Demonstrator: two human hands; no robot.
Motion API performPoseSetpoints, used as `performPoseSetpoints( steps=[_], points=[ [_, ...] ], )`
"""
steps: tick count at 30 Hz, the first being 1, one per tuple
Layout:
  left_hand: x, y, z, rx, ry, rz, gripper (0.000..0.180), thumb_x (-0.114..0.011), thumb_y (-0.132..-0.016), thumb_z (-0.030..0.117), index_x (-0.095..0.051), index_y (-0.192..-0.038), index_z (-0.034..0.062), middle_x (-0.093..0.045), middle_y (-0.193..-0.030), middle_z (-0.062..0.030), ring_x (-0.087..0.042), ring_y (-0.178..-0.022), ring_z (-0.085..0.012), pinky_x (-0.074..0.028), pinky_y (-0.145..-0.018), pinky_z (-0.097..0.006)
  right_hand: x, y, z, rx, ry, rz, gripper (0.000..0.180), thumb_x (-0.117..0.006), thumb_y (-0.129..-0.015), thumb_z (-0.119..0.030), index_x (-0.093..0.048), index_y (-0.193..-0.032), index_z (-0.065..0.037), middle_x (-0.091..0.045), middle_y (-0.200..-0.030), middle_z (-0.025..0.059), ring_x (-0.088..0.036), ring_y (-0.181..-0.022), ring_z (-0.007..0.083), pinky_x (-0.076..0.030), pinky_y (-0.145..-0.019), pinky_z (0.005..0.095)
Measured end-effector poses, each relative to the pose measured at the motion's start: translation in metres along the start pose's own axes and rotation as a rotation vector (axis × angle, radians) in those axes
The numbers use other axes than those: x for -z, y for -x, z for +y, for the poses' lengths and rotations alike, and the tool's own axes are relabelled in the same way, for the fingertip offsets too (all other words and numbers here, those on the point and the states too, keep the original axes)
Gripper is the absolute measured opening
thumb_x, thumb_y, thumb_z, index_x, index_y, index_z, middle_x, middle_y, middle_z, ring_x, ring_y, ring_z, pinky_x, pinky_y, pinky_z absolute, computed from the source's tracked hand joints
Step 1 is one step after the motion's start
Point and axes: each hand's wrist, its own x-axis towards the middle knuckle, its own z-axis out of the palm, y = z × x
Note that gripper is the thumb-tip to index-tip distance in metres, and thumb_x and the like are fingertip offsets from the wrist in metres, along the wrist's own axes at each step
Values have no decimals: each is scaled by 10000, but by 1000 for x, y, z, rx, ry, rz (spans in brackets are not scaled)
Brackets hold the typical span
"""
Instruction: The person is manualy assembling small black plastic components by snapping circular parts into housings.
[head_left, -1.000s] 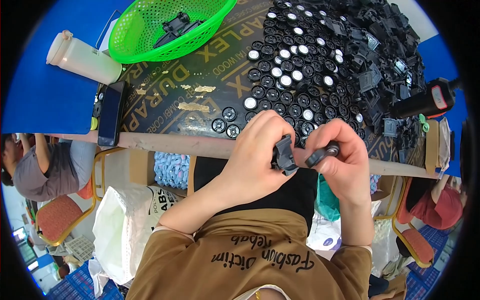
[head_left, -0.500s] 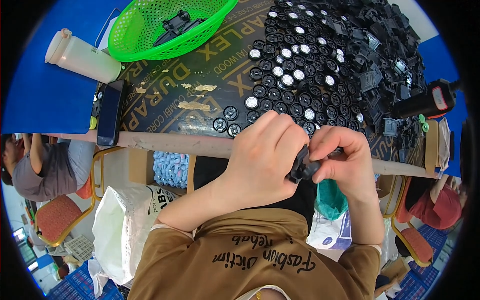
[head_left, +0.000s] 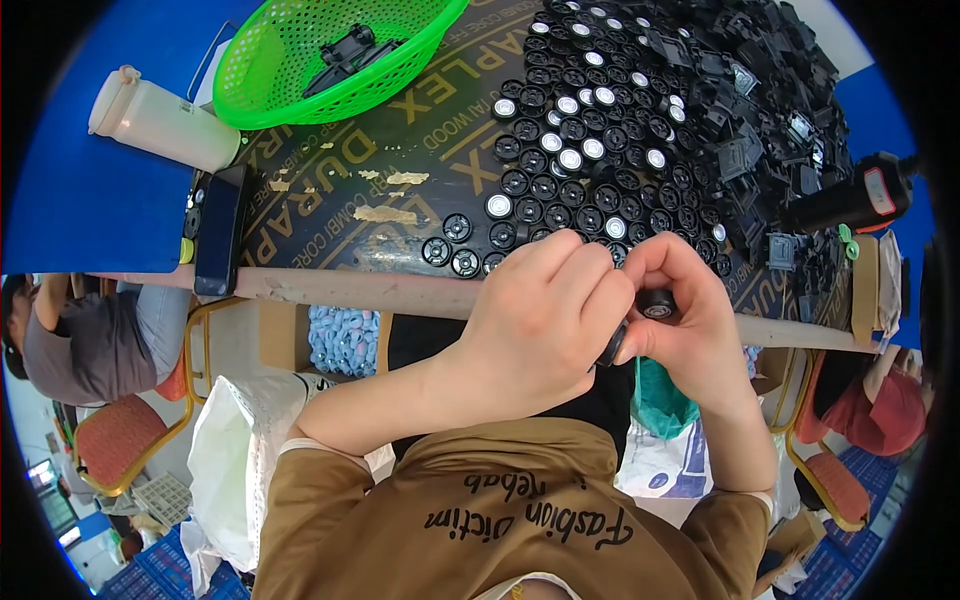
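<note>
Above the table's near edge, my left hand (head_left: 545,325) is closed around a dark plastic part (head_left: 611,347), most of which its fingers hide. My right hand (head_left: 690,320) meets it from the other side, thumb against that part. A small black wheel (head_left: 656,304) with a ringed face sits between the right hand's curled fingers and palm. Whether the wheel is joined to the dark part cannot be seen. Just beyond the hands spread many loose black wheels (head_left: 545,187), some with silver-white centres. A few lie apart at the left, like this wheel (head_left: 436,251).
A heap of black plastic parts (head_left: 740,158) covers the right side, with a black power tool (head_left: 850,197) beside it. At the left are a green basket (head_left: 340,108) holding black parts, a white tumbler (head_left: 165,120) and a phone (head_left: 220,232). People sit at both sides.
The right fingers have shifted, and a wheel now shows in that hand. Less of the dark part shows between the hands than before.
</note>
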Motion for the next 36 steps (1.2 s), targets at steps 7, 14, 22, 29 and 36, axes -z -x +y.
performPoseSetpoints(
  steps=[7, 14, 22, 29, 36],
  points=[
    [4, -3, -6, 104, 87, -96, 329, -668, -523, 41, -458, -777, 47, -447, -772, -96, -473, -709, -263, -405, -568, -350, -4, -4, 9, 93, 120, 101, 412, -701, -647, 33, -433, -945, -57, -465, -775, -27, -449, -692, 53, -366, -608, 181],
    [7, -5, -22, 522, 1182, 92, 478, -596, -849, 162, -271, -1197, 122, -462, -941, -120, -524, -731, -159, -445, -615, -255, 21, -7, 25, 343, -393, 182, 279, -502, -793, 77, -431, -1039, -36, -482, -967, 72, -543, -853, 146, -460, -732, 268],
    [-7, -13, -18, 921, 2117, 399, 357, -388, -932, 440, -463, -1043, 109, -547, -841, -99, -536, -742, -194, -456, -680, -341, -21, -1, 21, 684, 470, 409, 150, -683, -667, -32, -637, -809, -20, -595, -853, 89, -554, -789, 198, -454, -682, 294],
    [-10, -18, 1, 940, 2109, 441, 366, -370, -937, 446, -440, -1044, 102, -533, -814, -86, -525, -706, -170, -455, -644, -308, -33, -9, 27, 1007, 893, 502, 266, -708, -559, -67, -651, -818, -93, -580, -783, 14, -532, -684, 193, -404, -627, 302],
    [-10, -18, 13, 884, 1999, 446, 352, -342, -954, 409, -409, -1069, 83, -514, -816, -79, -509, -686, -157, -447, -619, -287, -30, -6, 28, 1090, 887, 560, 247, -699, -572, -54, -649, -809, -105, -551, -881, 24, -490, -766, 212, -404, -631, 304]
  ],
)
